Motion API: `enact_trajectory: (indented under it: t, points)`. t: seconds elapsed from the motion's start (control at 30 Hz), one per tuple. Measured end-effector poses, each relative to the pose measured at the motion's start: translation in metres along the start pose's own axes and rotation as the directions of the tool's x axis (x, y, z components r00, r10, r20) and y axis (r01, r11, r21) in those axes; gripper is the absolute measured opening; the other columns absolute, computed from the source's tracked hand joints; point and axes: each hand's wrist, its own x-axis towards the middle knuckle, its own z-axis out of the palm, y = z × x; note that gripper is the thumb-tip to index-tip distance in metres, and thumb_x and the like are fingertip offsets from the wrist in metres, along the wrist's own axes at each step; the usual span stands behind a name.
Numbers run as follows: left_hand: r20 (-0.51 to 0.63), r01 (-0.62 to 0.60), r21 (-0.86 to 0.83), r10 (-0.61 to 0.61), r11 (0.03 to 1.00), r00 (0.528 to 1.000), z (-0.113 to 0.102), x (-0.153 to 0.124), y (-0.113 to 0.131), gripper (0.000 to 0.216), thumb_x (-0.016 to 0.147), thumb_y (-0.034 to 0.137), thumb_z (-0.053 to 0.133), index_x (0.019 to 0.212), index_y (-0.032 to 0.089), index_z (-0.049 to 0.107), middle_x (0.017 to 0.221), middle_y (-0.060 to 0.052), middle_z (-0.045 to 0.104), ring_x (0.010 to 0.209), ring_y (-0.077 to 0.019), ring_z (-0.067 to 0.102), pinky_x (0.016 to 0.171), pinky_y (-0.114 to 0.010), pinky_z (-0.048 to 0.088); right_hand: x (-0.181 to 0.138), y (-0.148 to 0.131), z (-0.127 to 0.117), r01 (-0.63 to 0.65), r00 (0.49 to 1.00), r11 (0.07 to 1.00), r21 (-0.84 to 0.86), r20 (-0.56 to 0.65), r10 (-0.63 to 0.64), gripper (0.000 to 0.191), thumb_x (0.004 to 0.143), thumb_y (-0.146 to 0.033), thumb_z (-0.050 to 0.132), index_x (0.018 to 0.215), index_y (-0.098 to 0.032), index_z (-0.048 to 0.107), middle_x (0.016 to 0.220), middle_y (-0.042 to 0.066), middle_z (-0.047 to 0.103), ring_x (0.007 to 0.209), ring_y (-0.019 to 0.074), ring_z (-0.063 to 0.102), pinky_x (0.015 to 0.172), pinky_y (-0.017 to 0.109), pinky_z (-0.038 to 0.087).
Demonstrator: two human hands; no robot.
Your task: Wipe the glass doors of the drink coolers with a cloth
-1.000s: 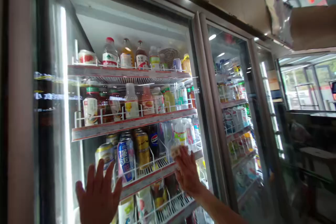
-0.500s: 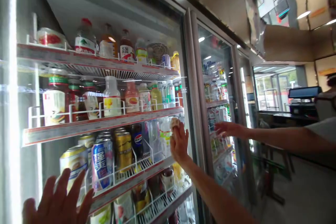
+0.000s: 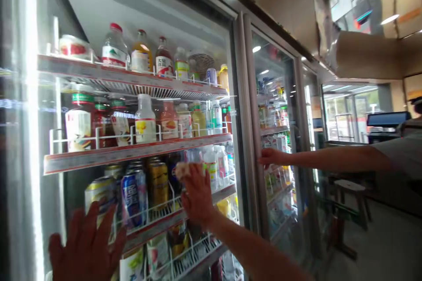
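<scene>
The left hand (image 3: pixel 87 243) is positioned low, back toward the wearer, fingers spread and directed upward, thumb on the inner side. The right hand (image 3: pixel 198 199) is set higher and well apart, back toward the wearer, fingers directed upward and to the left. The bare right forearm (image 3: pixel 247 246) extends diagonally from the lower right.

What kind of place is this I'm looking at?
Probably a convenience store or small shop: a glass-fronted cooler stocked with bottles and cans, label strips along its shelf edges, and what looks like a checkout screen.
</scene>
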Motion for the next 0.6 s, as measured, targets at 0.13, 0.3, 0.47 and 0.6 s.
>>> enact_trajectory:
  t: [0.13, 0.3, 0.47, 0.6]
  points:
    - [0.000, -0.069, 0.147, 0.070, 0.987, 0.998, -0.023, 0.009, 0.014, 0.069, 0.083, 0.023, 0.052, 0.143, 0.025, 0.019, 0.150, -0.009, 0.021, 0.138, -0.0298, 0.020, 0.111, -0.055, 0.017, -0.032, -0.004, -0.001, 0.160, 0.987, 0.986, 0.042, -0.026, -0.159, 0.039, 0.086, -0.023, 0.042, 0.123, -0.024, 0.052, 0.145, 0.006, 0.036, 0.138, 0.0208, 0.023, 0.113, 0.045, 0.008]
    - [0.082, -0.035, 0.216, 0.018, 0.976, 0.996, -0.053, 0.011, -0.011, 0.065, 0.085, 0.022, 0.048, 0.143, 0.026, 0.018, 0.151, -0.009, 0.019, 0.139, -0.0263, 0.018, 0.111, -0.051, 0.020, 0.015, -0.009, 0.000, -0.193, 0.952, 0.978, 0.078, -0.227, 0.206, 0.045, 0.087, -0.020, 0.037, 0.131, -0.016, 0.045, 0.147, 0.012, 0.029, 0.138, 0.0279, 0.020, 0.108, 0.054, 0.016]
    - [0.135, -0.054, 0.221, 0.024, 0.974, 0.991, -0.072, 0.004, -0.036, 0.063, 0.084, 0.021, 0.050, 0.141, 0.022, 0.023, 0.148, -0.012, 0.026, 0.137, -0.0258, 0.023, 0.110, -0.046, 0.026, 0.015, -0.093, 0.004, 0.394, 0.909, 0.873, 0.286, 0.016, -0.416, 0.045, 0.085, -0.025, 0.044, 0.130, -0.021, 0.046, 0.145, 0.005, 0.035, 0.139, 0.0223, 0.018, 0.114, 0.047, 0.000]
    - [0.138, -0.032, 0.180, 0.008, 0.983, 0.990, -0.076, -0.002, -0.040, 0.064, 0.083, 0.018, 0.050, 0.140, 0.023, 0.023, 0.147, -0.011, 0.030, 0.135, -0.0238, 0.029, 0.107, -0.041, 0.034, 0.060, -0.128, 0.000, 0.486, 0.856, 0.796, 0.360, -0.014, -0.517, 0.044, 0.086, -0.022, 0.044, 0.130, -0.023, 0.044, 0.143, 0.002, 0.039, 0.137, 0.0211, 0.023, 0.114, 0.046, -0.004]
